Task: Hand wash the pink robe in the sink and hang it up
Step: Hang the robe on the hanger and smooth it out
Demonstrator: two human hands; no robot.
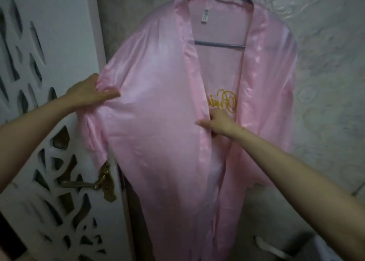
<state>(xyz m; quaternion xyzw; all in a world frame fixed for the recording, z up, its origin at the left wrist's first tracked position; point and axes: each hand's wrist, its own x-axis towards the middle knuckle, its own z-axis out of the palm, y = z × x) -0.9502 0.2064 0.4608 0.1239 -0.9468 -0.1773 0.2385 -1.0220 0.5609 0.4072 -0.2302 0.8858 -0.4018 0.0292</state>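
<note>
Pink satin robe [158, 112] already on hanger [219, 44] above both hands. L hand [87, 94] grips sleeve [94, 134], R hand [219, 122] pinches front band [199, 94]. Wash prob. done; only straightening left.

The white door [49, 122] and its brass handle [98, 181] crowd the robe [154, 122] at left; patterned wall [325, 73] stands close behind.

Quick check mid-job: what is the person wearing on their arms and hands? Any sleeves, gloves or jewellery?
Nothing worn shows. The left hand and right hand have no gloves. The left forearm and right forearm are bare to the frame edge, with no sleeve or cuff in view. No watch, bracelet or ring can be made out, though the picture is dim and a thin ring could be missed.
</note>
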